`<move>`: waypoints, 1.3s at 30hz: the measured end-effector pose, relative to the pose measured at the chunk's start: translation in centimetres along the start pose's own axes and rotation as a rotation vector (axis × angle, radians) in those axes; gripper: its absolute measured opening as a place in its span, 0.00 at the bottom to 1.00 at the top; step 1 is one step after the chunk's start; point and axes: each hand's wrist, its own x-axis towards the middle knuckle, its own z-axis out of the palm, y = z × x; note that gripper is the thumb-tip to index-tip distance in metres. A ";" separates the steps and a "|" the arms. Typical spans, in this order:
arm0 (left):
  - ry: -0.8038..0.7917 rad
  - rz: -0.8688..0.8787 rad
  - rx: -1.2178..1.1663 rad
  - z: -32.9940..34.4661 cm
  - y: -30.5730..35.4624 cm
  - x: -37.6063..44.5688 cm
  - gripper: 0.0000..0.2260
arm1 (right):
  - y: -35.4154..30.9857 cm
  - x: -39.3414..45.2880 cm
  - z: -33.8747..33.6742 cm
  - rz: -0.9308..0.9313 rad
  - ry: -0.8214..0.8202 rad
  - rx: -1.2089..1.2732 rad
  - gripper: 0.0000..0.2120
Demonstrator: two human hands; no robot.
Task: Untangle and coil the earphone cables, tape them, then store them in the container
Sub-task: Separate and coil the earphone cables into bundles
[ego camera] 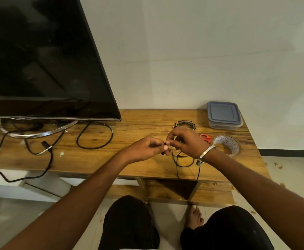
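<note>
**Earphone cable pinched between two hands above a wooden bench**

A person's left hand (148,147) and right hand (185,142) met above the bench (129,127), the fingers of each pressed together and pinching a thin black earphone cable (181,160) that drooped in loops past the bench's front edge. A second, bundled cable (186,124) lay just behind the hands, toward the back edge. Orange scissors (206,138) and a roll of clear tape (227,144) sat beside the right wrist, and the lidded container (223,115) stood closed at the far right corner. The work looked to be at the untangling stage, with nothing yet taped or stored. The hanging loops could have snagged on the bench's front edge or knotted tighter if pulled hard, and the slack might have caught on the bracelet (204,154) at the right wrist. A television (44,60) and its own cords (93,136) occupied the left end.
</note>
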 end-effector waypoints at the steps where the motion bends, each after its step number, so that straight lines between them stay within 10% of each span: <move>1: -0.020 -0.012 -0.039 0.0 0.3 -0.1 0.10 | 0.1 0.0 0.1 0.001 0.019 0.035 0.04; 15: -0.195 0.086 -0.979 -0.5 3.6 -0.2 0.11 | 1.3 -1.3 2.4 0.272 0.170 0.541 0.09; 28: -0.025 0.089 -1.032 -0.4 3.2 0.0 0.11 | 0.5 -1.3 3.9 0.432 -0.088 1.127 0.14; 39: -0.037 0.067 -0.974 -0.9 3.0 -0.4 0.11 | 0.9 -0.7 4.4 0.527 0.124 0.892 0.09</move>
